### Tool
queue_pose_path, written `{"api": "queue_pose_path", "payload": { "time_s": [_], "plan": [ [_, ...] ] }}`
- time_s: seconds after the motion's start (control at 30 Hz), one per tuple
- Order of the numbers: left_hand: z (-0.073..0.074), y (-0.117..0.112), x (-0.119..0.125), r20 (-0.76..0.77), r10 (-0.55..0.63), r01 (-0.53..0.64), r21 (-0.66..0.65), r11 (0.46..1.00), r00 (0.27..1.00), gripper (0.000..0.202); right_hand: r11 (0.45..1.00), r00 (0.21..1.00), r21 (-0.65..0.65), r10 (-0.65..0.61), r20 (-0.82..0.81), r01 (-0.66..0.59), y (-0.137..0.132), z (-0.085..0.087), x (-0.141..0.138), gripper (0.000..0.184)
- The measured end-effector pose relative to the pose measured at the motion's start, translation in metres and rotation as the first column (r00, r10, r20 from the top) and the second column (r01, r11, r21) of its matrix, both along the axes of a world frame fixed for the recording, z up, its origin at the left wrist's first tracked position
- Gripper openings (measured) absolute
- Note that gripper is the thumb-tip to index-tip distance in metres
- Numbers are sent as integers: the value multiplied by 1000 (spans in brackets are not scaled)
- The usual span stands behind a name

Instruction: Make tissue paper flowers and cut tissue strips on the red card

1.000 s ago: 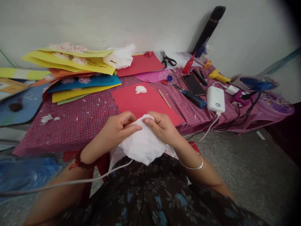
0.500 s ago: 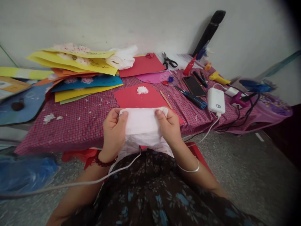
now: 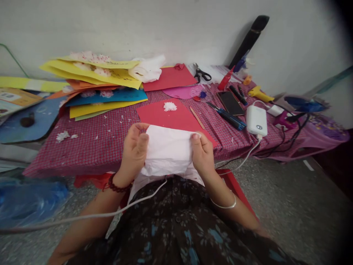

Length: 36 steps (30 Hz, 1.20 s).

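A folded white tissue (image 3: 169, 147) is stretched between my two hands above my lap, in front of the table edge. My left hand (image 3: 135, 149) grips its left side, thumb in front and fingers behind. At the upper right corner, my right hand (image 3: 202, 151) pinches the tissue between thumb and fingers. Just beyond lies a red paper sheet (image 3: 165, 116) with a small heap of white paper bits (image 3: 170, 106) on it. A thin wooden stick (image 3: 197, 117) rests along the sheet's right side.
Stacked coloured papers (image 3: 107, 97) and a crumpled white tissue (image 3: 150, 69) stand at the back left. To the right lie scissors (image 3: 202, 74), a red tube (image 3: 226, 79), a blue cutter (image 3: 227, 117), a phone (image 3: 231, 103), a yellow glue gun (image 3: 260, 94) and a cabled white power bank (image 3: 256, 119).
My left fingers have loosened and spread a little on the tissue's left side. The tissue now slopes down to the right, its lower part hanging flatter. The view has shifted slightly.
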<state>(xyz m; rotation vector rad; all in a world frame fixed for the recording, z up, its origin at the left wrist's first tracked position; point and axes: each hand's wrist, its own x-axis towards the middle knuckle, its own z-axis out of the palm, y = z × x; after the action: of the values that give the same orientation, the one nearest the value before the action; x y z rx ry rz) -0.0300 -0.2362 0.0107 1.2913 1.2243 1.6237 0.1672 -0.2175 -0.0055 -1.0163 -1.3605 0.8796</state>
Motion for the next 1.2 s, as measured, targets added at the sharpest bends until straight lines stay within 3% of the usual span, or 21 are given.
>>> {"api": "queue_pose_path", "payload": {
  "time_s": [0.1,0.2,0.27,0.33,0.4,0.5,0.6,0.67,0.73,0.8,0.87,0.97,1.03,1.2],
  "plan": [
    [11,-1,-7,-16,-103,99,-155,983,995,31,999,997,-52,5,-76,-9,3,-7,19,32],
    [29,-1,-13,-168,-200,153,-260,953,965,22,1000,995,-5,24,-97,-25,10,1,36,26],
    [43,3,-12,-356,-319,233,-265,936,878,25,980,981,45,193,20,-194,14,14,37,31],
    [54,10,-6,-502,-410,330,-243,912,762,33,904,893,25,417,171,-427,16,27,28,41],
    [60,17,0,-550,-425,378,-204,903,719,36,849,812,-35,516,274,-528,16,36,12,37],
    [58,22,-2,-522,-448,379,-239,894,726,33,864,822,-78,499,274,-498,16,38,-5,39],
    [49,18,-23,-443,-612,440,-435,786,655,25,906,879,-60,421,223,-418,16,33,-6,40],
    [42,12,-40,-374,-657,443,-514,735,655,28,933,916,-63,361,177,-356,17,29,0,41],
    [34,5,-52,-311,-582,393,-497,774,752,29,956,952,-86,289,103,-281,17,25,6,40],
    [25,0,-52,-152,-377,294,-393,871,914,25,975,979,-99,204,30,-200,15,20,9,39],
    [16,-5,-40,93,-127,148,-266,953,987,26,985,989,-92,144,-9,-144,12,15,6,41],
    [4,-10,-14,305,94,-29,-211,977,948,31,987,990,-90,138,8,-137,4,9,-4,46],
    [1,-11,-1,340,179,-109,-216,970,923,31,988,992,-100,121,19,-119,0,6,-9,46],
    [-3,-11,4,302,244,-202,-164,966,922,34,994,1000,-106,21,-20,-23,-1,1,-13,42]
  ]
}}
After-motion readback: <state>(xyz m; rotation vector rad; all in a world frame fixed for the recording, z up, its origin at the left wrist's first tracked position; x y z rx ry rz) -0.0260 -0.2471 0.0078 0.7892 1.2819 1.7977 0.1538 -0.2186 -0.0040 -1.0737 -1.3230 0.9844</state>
